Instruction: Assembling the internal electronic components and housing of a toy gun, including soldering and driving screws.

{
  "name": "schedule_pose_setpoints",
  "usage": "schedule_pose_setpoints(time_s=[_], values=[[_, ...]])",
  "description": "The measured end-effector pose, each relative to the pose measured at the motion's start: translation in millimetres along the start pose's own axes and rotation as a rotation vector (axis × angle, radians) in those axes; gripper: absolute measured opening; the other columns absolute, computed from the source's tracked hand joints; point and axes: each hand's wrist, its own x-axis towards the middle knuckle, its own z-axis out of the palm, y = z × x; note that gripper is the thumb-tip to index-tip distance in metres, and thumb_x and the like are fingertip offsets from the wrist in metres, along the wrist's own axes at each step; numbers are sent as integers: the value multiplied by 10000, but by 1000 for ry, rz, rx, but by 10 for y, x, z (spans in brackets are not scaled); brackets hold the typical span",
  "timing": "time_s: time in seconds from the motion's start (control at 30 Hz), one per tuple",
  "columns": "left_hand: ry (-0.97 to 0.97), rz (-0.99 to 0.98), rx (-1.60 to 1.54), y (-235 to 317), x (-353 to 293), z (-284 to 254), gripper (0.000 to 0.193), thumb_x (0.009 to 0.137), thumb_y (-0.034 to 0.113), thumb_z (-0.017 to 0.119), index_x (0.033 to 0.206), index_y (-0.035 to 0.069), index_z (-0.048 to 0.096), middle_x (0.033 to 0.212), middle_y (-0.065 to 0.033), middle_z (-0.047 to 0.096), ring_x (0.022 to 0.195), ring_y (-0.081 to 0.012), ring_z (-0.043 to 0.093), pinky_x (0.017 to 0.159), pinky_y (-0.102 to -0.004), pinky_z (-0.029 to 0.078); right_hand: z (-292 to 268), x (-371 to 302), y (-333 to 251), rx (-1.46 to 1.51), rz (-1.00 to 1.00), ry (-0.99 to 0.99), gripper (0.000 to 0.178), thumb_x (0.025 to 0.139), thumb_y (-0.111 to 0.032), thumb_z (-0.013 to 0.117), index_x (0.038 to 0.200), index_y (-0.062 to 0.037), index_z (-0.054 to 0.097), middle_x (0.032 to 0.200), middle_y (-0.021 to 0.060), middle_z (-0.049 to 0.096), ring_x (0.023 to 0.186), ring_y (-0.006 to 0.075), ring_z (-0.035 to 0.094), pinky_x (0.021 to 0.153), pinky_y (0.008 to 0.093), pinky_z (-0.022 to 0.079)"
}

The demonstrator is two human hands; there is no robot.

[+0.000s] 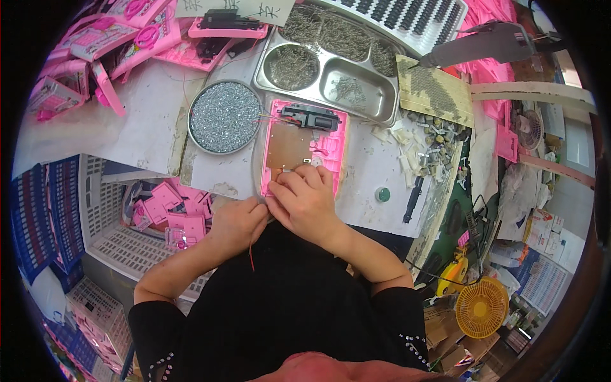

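Both hands meet at the near edge of the pink plastic casing (304, 148), which lies flat on the tabletop (372, 172) dead centre. The right hand (305, 202) has its fingers curled down onto the casing's lower rim beside the brown circuit board (287, 145). The left hand (237, 223), at nine o'clock of the right one and touching it, is pinched narrow; a red wire (251, 256) hangs below it, though what it grips I cannot tell. At eleven o'clock of the casing sits a round dish of screws (224, 116); at twelve, a steel compartment tray (331, 63). A white crate of pink parts (167, 213) sits at nine o'clock.
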Motion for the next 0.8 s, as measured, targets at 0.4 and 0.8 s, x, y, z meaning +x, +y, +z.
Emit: schedule_pose_setpoints(time_s=[0.4, 0.8], values=[[48, 216, -235, -398, 500, -312, 206, 810, 140, 808, 971, 78, 695, 863, -99, 611, 757, -312, 638, 639, -412, 512, -181, 32, 60, 1, -81, -113, 358, 731, -236, 831, 1050, -129, 708, 1056, 27, 635, 1028, 260, 565, 923, 459, 414], [-41, 289, -270, -456, 559, -311, 203, 809, 158, 820, 966, 104, 703, 853, -77, 594, 753, -294, 633, 628, -411, 502, -1593, 1468, 3147, -305, 108, 312, 106, 833, -114, 769, 919, -68, 727, 876, 75, 721, 824, 254, 668, 776, 377, 525]])
